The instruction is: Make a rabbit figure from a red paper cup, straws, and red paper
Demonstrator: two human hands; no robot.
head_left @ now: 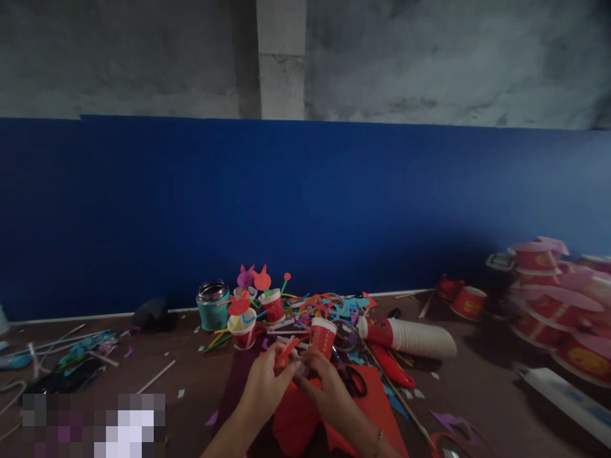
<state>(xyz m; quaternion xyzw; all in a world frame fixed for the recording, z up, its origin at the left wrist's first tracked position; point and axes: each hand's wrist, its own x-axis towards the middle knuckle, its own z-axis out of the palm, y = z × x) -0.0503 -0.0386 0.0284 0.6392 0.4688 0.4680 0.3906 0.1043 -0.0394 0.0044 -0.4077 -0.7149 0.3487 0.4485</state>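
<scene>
Red paper piece (286, 351) | pinched between both hands: left (265, 385), right (328, 389)

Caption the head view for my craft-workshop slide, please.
Left hand and right hand pinch a small red paper piece above a red paper sheet, beside decorated red-and-white paper cups.

Matt red paper (305, 413) is being seen on the smooth brown surface (477, 388); glossy metal is being shown by the teal can (212, 306); paper cups (410, 336) are looking smooth.
</scene>
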